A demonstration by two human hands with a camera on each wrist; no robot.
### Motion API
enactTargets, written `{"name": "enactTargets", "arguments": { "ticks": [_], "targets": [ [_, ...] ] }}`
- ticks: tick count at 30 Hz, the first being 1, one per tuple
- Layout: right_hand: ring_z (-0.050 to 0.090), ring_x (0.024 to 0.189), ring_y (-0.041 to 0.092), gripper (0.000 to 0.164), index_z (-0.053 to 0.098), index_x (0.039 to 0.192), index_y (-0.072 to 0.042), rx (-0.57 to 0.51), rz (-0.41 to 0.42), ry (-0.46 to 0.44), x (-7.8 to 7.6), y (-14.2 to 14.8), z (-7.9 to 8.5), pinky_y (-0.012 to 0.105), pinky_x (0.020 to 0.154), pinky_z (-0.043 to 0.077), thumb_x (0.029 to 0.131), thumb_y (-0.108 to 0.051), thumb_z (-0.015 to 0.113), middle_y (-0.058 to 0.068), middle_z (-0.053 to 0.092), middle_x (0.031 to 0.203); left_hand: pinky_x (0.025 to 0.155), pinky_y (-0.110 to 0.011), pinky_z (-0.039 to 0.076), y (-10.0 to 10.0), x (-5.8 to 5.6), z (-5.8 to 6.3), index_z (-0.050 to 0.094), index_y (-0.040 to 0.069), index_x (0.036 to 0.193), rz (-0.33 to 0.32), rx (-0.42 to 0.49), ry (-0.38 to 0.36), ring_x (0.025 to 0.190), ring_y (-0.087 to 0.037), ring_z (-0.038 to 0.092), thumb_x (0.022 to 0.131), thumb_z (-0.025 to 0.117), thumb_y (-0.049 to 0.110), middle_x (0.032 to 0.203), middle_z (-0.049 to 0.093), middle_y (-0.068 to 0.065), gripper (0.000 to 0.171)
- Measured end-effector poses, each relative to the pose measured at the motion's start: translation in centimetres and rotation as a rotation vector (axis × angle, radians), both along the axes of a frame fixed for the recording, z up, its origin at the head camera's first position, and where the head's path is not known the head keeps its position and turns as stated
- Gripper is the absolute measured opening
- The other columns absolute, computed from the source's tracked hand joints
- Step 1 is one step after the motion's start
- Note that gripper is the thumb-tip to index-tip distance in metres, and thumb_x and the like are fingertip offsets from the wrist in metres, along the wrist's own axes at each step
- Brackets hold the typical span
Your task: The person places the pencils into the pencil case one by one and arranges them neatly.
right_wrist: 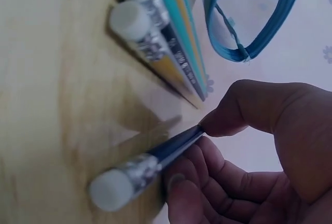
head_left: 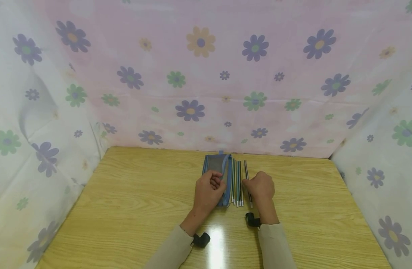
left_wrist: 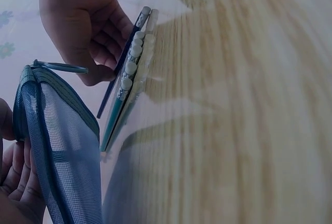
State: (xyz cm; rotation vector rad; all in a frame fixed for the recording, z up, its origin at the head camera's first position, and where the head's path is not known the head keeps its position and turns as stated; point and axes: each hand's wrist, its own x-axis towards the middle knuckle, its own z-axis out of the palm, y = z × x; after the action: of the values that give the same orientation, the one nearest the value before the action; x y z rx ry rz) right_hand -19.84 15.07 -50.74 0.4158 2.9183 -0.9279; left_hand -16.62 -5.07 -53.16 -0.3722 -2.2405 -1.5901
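Observation:
A blue mesh zippered pencil case (head_left: 215, 162) lies near the back of the table. My left hand (head_left: 207, 191) is over it and grips its edge; in the left wrist view the mesh side (left_wrist: 75, 146) stands raised from the table, with fingers (left_wrist: 22, 177) behind it. The right wrist view shows the zipper edge (right_wrist: 290, 1) curving open. Just right of the case, several pencils (head_left: 237, 183) lie side by side, white erasers toward me. Farther right, my right hand (head_left: 261, 188) pinches a dark pencil (right_wrist: 179, 145) between thumb and fingers, its eraser end low over the wood.
The wood-grain table (head_left: 142, 198) extends to both sides. Flower-printed cloth (head_left: 226, 86) closes off the back and both sides. A black wrist camera (head_left: 201, 240) sits at the left cuff, and another camera (head_left: 252, 219) at the right.

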Motion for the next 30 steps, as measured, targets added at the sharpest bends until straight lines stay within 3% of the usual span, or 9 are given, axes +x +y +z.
{"name": "enactTargets", "arguments": {
  "ticks": [13, 17, 22, 30],
  "targets": [
    [0.035, 0.04, 0.011, 0.049, 0.052, 0.046, -0.014, -0.108, 0.051, 0.018, 0.4, -0.1, 1.1, 0.025, 0.039, 0.029, 0.087, -0.025, 0.079, -0.006, 0.041, 0.043, 0.06, -0.024, 0.059, 0.0, 0.2, 0.1, 0.072, -0.002, 0.108, -0.001, -0.001, 0.0, 0.068, -0.008, 0.064, 0.091, 0.073, 0.001, 0.084, 0.067, -0.001, 0.017],
    [0.046, 0.043, 0.015, 0.039, 0.066, 0.053, -0.006, -0.153, 0.065, 0.022, 0.6, -0.2, 1.8, 0.028, 0.043, 0.037, 0.087, -0.022, 0.079, -0.001, 0.054, 0.047, 0.06, -0.024, 0.058, 0.0, 0.1, 0.1, 0.072, -0.002, 0.107, 0.004, -0.006, 0.009, 0.068, -0.007, 0.064, 0.091, 0.073, 0.001, 0.083, 0.067, -0.001, 0.017],
    [0.063, 0.059, 0.021, 0.028, 0.079, 0.07, 0.0, -0.184, 0.101, 0.026, 0.8, -0.4, 2.3, 0.033, 0.054, 0.05, 0.088, -0.021, 0.08, 0.007, 0.071, 0.064, 0.06, -0.024, 0.058, 0.0, 0.0, 0.1, 0.072, -0.003, 0.107, 0.004, -0.008, 0.013, 0.068, -0.007, 0.064, 0.09, 0.073, 0.0, 0.083, 0.067, -0.001, 0.017],
    [0.062, 0.059, 0.02, 0.022, 0.078, 0.072, -0.002, -0.213, 0.148, 0.023, 0.7, -0.5, 2.5, 0.032, 0.055, 0.049, 0.087, -0.018, 0.078, 0.004, 0.069, 0.063, 0.06, -0.024, 0.058, 0.0, 0.1, 0.2, 0.072, -0.003, 0.107, 0.007, -0.01, 0.005, 0.068, -0.007, 0.064, 0.091, 0.073, 0.0, 0.083, 0.067, -0.001, 0.017]
  ]
}}
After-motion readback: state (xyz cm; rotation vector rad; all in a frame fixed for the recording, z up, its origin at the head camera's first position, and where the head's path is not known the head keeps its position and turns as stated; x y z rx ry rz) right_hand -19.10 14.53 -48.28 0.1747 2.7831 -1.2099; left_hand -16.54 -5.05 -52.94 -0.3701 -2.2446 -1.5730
